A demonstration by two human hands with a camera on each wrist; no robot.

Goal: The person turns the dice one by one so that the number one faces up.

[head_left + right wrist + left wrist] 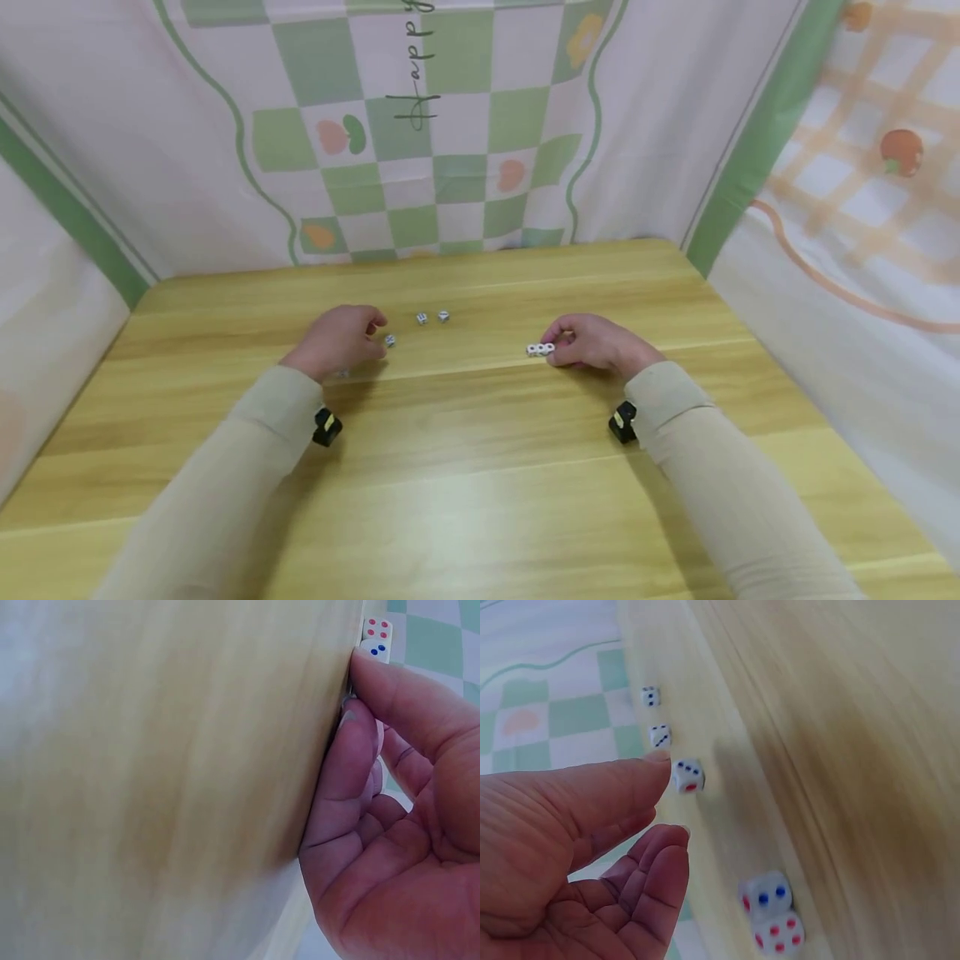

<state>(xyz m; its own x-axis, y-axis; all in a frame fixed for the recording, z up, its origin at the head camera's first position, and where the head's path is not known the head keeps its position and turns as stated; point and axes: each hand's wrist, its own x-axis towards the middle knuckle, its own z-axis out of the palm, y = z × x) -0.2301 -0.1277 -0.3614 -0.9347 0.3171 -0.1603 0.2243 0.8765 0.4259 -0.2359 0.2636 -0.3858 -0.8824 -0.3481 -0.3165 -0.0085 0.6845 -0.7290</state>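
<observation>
My left hand [341,337] is at the left of the table, thumb and fingers apart with nothing between them. Just beyond its fingertips lies a white die [390,340]. In the left wrist view, that same die [688,776] shows a red pip and blue pips, beside the thumb tip. Two touching dice [766,892] lie on the other side of the hand. At the right, my right hand [592,343] pinches the end of a short row of white dice [533,350] between thumb and fingers. The right wrist view shows two of these dice [377,628]; the fingers hide the rest.
Two more loose dice, one left [422,317] and one right [444,316], lie farther back between the hands. The wooden table [450,467] ends at a patterned cloth [405,183] behind, and cloth hangs on both sides. Each wrist carries a small black device [327,427].
</observation>
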